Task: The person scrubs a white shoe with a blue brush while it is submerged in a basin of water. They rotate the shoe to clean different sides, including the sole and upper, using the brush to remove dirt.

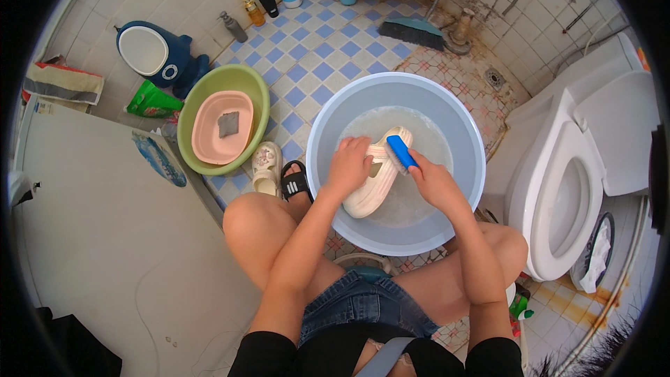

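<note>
A cream-white clog shoe (370, 191) lies tilted in a large light-blue plastic basin (398, 244) that holds cloudy water. My left hand (350, 166) rests against the shoe's left side near its strap, with the fingertips partly over the edge. In my right hand (433, 180) is a scrubbing brush (401, 152) with a blue back, its pale bristles against the shoe's upper right side. Another cream clog (266, 167) with charms stands on the floor left of the basin, beside my foot in a black slide sandal (294, 183).
A green basin (263, 115) holding a pink basin (199, 152) with a grey cloth (228, 124) stands to the left. Several bottles (233, 26) line the back wall. A broom (411, 31) leans behind. At right is a toilet (539, 251); a white door (115, 209) is at left.
</note>
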